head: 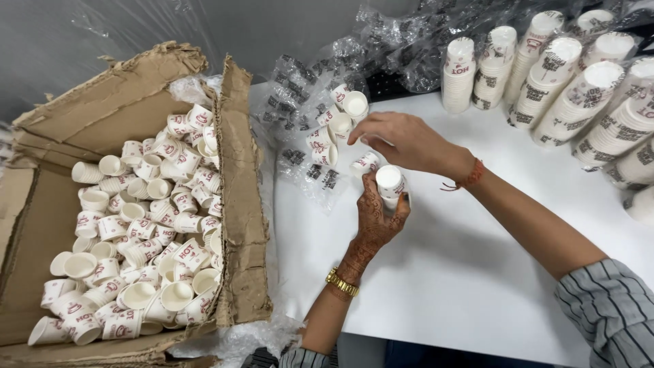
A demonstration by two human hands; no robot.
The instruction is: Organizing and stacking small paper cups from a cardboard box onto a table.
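My left hand [377,217], patterned with henna and wearing a gold watch, grips a small stack of white paper cups [391,184] with red print, held upright over the white table [463,272]. My right hand [409,142], a red thread on its wrist, reaches left over several loose cups [334,129] lying on clear plastic wrap; its fingertips are pinched near those cups. Whether it holds one I cannot tell.
A torn cardboard box [238,204] at left is full of loose small paper cups [143,232]. Tall stacks of the same cups [579,88] stand at the back right. Crumpled printed plastic bags [381,41] lie along the back.
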